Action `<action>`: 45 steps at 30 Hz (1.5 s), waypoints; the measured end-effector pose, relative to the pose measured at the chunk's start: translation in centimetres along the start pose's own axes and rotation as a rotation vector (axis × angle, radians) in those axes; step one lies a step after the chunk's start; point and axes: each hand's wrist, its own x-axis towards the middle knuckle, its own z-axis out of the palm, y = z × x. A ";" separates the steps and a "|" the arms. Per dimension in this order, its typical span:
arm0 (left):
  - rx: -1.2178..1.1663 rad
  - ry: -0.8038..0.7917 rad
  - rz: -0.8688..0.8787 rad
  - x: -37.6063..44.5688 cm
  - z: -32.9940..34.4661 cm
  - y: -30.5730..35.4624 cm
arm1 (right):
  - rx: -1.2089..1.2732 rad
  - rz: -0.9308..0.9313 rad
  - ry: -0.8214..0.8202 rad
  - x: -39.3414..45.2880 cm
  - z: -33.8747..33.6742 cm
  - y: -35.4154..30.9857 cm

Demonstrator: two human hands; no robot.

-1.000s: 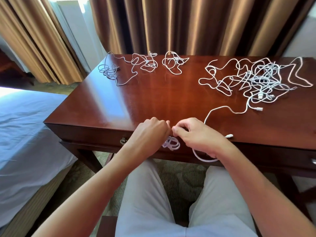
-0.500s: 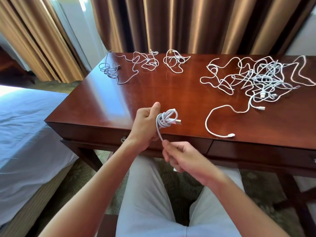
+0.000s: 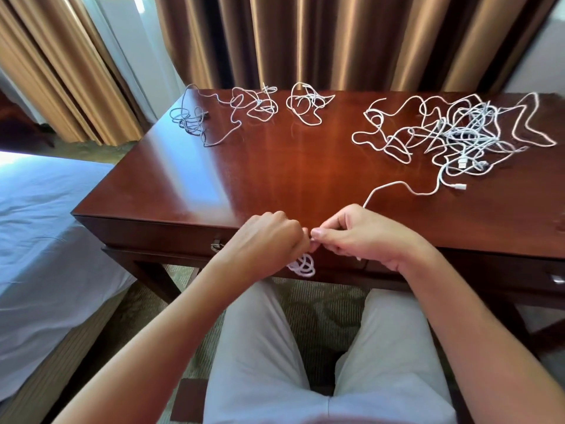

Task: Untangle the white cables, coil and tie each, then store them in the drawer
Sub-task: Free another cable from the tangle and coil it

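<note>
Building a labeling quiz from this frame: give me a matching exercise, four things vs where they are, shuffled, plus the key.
Things:
1. big cable tangle
2. small coil
3. drawer handle
4. bed

Places:
A. on the desk front, just beside the left hand's wrist
B. hanging below the two hands at the desk's near edge
C. far right part of the desk top
D. left of the desk

Pairs: 1-C, 2-B, 3-A, 4-D

The left hand and right hand meet fingertip to fingertip over the coil, on the desk edge.
</note>
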 end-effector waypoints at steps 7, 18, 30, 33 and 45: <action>-0.147 0.516 -0.254 1.3 1.6 -0.5 | 0.069 -0.127 0.341 -0.5 3.8 -0.1; -0.890 0.748 -0.430 1.8 2.4 0.7 | 0.575 -0.171 0.322 -1.8 7.6 1.0; -0.967 -0.029 -0.005 -0.2 -0.4 -0.1 | 0.843 0.102 -0.024 -0.3 3.5 3.1; -0.823 -0.030 0.013 -0.1 -0.4 -0.1 | 0.904 0.088 0.013 -0.1 2.9 2.6; -0.857 0.269 -0.236 0.2 1.7 -0.2 | 0.719 -0.176 0.490 -0.3 5.9 1.6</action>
